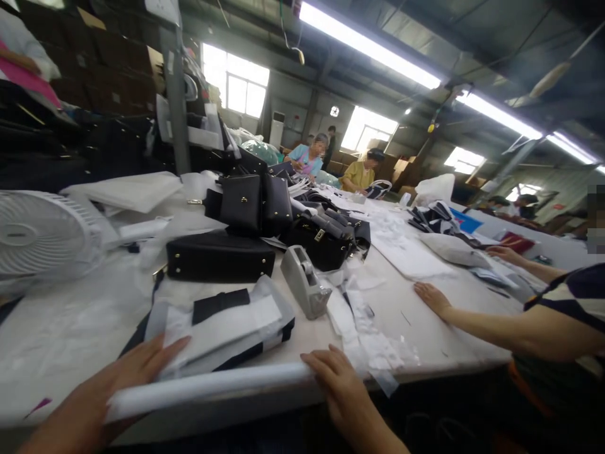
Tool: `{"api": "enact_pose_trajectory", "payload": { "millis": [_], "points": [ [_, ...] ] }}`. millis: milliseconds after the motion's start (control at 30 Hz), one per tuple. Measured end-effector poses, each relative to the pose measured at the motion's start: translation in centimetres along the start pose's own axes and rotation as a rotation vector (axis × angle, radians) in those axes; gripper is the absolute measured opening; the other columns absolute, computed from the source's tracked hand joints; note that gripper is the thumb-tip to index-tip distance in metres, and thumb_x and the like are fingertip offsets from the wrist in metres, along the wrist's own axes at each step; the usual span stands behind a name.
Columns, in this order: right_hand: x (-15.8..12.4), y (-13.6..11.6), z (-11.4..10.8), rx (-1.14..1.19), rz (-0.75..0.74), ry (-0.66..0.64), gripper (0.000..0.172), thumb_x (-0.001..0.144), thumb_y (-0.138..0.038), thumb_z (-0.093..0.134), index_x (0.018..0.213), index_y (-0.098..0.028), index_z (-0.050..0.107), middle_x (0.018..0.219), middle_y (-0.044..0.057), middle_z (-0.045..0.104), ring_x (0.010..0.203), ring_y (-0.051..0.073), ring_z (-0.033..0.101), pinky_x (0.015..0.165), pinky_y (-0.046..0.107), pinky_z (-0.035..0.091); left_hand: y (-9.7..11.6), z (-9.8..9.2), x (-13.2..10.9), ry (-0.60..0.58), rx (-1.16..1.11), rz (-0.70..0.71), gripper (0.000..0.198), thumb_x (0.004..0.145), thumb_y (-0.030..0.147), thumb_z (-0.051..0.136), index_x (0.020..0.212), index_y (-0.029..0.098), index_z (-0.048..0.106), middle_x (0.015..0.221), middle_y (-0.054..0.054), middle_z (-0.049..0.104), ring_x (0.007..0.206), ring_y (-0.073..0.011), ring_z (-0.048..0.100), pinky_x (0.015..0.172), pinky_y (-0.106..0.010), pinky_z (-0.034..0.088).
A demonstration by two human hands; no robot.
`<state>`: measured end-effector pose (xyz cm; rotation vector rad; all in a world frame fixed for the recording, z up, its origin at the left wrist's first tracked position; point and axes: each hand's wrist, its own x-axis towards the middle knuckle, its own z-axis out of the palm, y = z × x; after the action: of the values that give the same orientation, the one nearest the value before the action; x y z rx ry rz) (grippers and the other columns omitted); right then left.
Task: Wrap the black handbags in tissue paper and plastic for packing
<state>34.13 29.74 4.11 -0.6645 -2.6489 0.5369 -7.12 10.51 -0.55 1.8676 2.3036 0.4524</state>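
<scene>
A long white roll, which looks like rolled paper or foam sheet, lies across the near edge of the table between my hands. My left hand is round its left end, with the fingers stretched towards a partly wrapped dark item just behind. At the other end, the fingers of my right hand are bent over the roll. White and clear wrapping covers much of the dark item. A grey tape dispenser stands beyond my right hand, beside scraps of clear plastic.
Behind lie black handbags in a heap. A white fan stands at the left. To the right, a co-worker's hand rests flat on the table. Other people sit farther back. A metal post rises at the left.
</scene>
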Motion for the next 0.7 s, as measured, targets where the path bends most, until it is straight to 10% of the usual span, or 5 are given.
{"api": "enact_pose_trajectory", "payload": {
  "millis": [333, 700],
  "points": [
    [2.7, -4.6, 8.7, -0.174, -0.240, 0.303, 0.051, 0.099, -0.022, 0.055, 0.150, -0.025, 0.046, 0.129, 0.011, 0.069, 0.117, 0.029, 0.065, 0.110, 0.055, 0.047, 1.9, -1.6, -0.6, -0.022, 0.002, 0.032, 0.057, 0.095, 0.031, 0.049, 0.152, 0.033, 0.047, 0.159, -0.003, 0.045, 0.141, -0.0322, 0.049, 0.118, -0.044, 0.038],
    [-2.6, 0.1, 2.1, -0.382, -0.145, 0.372, 0.049, 0.096, -0.008, 0.044, 0.137, -0.028, 0.061, 0.115, 0.010, 0.071, 0.100, 0.027, 0.069, 0.084, 0.039, 0.059, 2.0, -4.8, 0.3, -0.168, 0.003, 0.115, 0.079, 0.078, 0.024, 0.065, 0.154, 0.031, 0.043, 0.158, -0.004, 0.046, 0.137, -0.0329, 0.054, 0.113, -0.040, 0.043]
  ]
}}
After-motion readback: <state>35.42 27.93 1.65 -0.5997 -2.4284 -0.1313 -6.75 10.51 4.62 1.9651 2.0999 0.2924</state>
